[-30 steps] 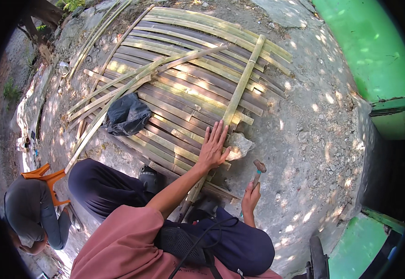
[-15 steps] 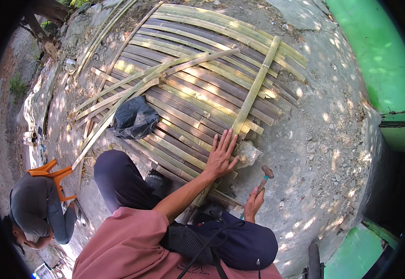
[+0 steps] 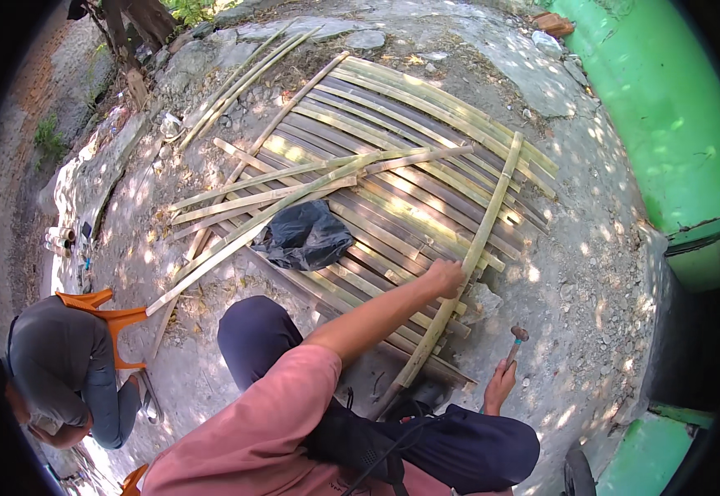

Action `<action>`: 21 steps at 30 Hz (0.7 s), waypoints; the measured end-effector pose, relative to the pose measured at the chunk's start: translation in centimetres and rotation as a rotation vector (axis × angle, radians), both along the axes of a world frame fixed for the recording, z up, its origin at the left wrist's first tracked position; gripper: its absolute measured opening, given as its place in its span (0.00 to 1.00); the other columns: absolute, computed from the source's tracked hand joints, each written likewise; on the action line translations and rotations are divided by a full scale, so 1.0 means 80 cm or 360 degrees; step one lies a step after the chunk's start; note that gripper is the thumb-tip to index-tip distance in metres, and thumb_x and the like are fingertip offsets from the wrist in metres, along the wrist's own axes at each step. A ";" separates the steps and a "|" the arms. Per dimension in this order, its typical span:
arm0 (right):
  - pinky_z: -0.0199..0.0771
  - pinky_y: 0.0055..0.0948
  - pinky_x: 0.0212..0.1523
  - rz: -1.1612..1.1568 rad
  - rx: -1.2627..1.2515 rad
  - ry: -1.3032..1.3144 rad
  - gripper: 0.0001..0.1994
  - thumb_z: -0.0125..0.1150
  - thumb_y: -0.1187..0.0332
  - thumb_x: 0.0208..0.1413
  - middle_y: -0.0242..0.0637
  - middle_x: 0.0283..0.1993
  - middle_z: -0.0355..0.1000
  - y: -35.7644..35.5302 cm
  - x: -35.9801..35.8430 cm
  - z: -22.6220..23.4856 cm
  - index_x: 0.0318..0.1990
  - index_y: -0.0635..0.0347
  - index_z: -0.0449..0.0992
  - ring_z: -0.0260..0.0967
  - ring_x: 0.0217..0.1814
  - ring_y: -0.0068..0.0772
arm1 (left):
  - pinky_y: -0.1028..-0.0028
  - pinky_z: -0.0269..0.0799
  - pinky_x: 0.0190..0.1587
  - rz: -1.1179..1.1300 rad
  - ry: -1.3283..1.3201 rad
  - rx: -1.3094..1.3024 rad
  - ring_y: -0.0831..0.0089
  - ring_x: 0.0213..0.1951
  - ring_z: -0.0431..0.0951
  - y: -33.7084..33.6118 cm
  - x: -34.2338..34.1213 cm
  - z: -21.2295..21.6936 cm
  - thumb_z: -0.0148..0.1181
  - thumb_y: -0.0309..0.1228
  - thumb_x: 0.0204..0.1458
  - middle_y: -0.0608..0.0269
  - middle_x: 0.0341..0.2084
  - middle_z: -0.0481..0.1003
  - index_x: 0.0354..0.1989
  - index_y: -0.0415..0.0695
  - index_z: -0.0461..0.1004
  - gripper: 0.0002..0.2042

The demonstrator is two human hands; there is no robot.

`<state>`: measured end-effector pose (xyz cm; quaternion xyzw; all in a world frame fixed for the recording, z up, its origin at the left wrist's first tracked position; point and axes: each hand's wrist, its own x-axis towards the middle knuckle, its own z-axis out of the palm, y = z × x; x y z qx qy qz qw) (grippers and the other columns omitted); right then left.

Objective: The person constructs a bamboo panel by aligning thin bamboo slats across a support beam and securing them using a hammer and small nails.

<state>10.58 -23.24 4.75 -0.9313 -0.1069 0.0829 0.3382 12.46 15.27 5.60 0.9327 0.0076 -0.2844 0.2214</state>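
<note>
Rows of split bamboo slats (image 3: 451, 186) lie side by side on the ground in front of me. A longer bamboo strip (image 3: 490, 215) runs across their right ends toward my knees. My left hand (image 3: 442, 279) is closed against the left edge of that strip, knuckles up; whatever its fingers hold is hidden. On the right, my right hand (image 3: 500, 387) grips a hammer (image 3: 519, 334) by its handle, head raised, apart from the bamboo.
A black plastic bag (image 3: 306, 237) sits on the slats among loose bamboo strips (image 3: 236, 240). To the left, a crouching person (image 3: 54, 355) is beside an orange plastic chair (image 3: 116, 318). A green wall (image 3: 657, 107) stands on the right. A pale stone (image 3: 482, 302) lies near my left hand.
My left hand has gone from lying flat with spread fingers to closed beside the cross strip. The view has shifted, and the hammer remains in my right hand.
</note>
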 end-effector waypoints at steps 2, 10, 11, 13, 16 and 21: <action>0.68 0.53 0.37 0.0052 -0.0130 0.0017 0.17 0.52 0.56 0.78 0.53 0.31 0.74 0.021 -0.007 0.002 0.47 0.65 0.71 0.73 0.33 0.59 | 0.57 0.82 0.60 0.0076 0.0149 0.0192 0.53 0.60 0.85 0.074 0.003 0.021 0.71 0.46 0.57 0.54 0.61 0.83 0.59 0.49 0.85 0.24; 0.70 0.63 0.47 0.0188 -0.0423 0.0038 0.15 0.55 0.57 0.75 0.63 0.40 0.78 0.039 -0.037 -0.016 0.47 0.63 0.70 0.75 0.46 0.73 | 0.54 0.83 0.59 0.0433 -0.0125 0.0523 0.53 0.58 0.86 0.285 -0.007 0.112 0.69 0.46 0.58 0.54 0.56 0.86 0.54 0.47 0.88 0.21; 0.70 0.62 0.46 0.0206 -0.0484 0.0019 0.16 0.56 0.57 0.75 0.62 0.38 0.77 0.039 -0.044 -0.011 0.47 0.63 0.70 0.75 0.44 0.73 | 0.54 0.83 0.59 0.0338 -0.0111 0.0458 0.51 0.58 0.86 0.301 -0.018 0.107 0.70 0.50 0.57 0.52 0.57 0.85 0.54 0.46 0.87 0.24; 0.70 0.60 0.43 0.0286 -0.0541 0.0006 0.16 0.56 0.56 0.76 0.60 0.35 0.75 0.062 -0.059 -0.013 0.46 0.63 0.69 0.74 0.41 0.74 | 0.54 0.82 0.61 0.0243 -0.0068 0.0427 0.50 0.59 0.85 0.337 -0.048 0.070 0.69 0.49 0.58 0.49 0.56 0.85 0.56 0.46 0.87 0.24; 0.70 0.60 0.45 0.0355 -0.0396 -0.0224 0.16 0.56 0.56 0.76 0.60 0.38 0.74 0.076 -0.069 -0.012 0.46 0.63 0.68 0.73 0.44 0.72 | 0.54 0.81 0.62 0.0059 -0.0144 0.0387 0.48 0.56 0.86 0.335 -0.076 0.029 0.69 0.48 0.59 0.47 0.51 0.87 0.56 0.45 0.87 0.24; 0.70 0.56 0.49 0.0169 -0.0233 -0.0130 0.17 0.54 0.55 0.78 0.58 0.42 0.71 0.108 -0.080 -0.011 0.46 0.64 0.68 0.71 0.49 0.70 | 0.54 0.82 0.57 0.0023 -0.0270 -0.0247 0.49 0.51 0.87 0.268 -0.119 -0.023 0.70 0.45 0.60 0.47 0.45 0.87 0.55 0.43 0.85 0.22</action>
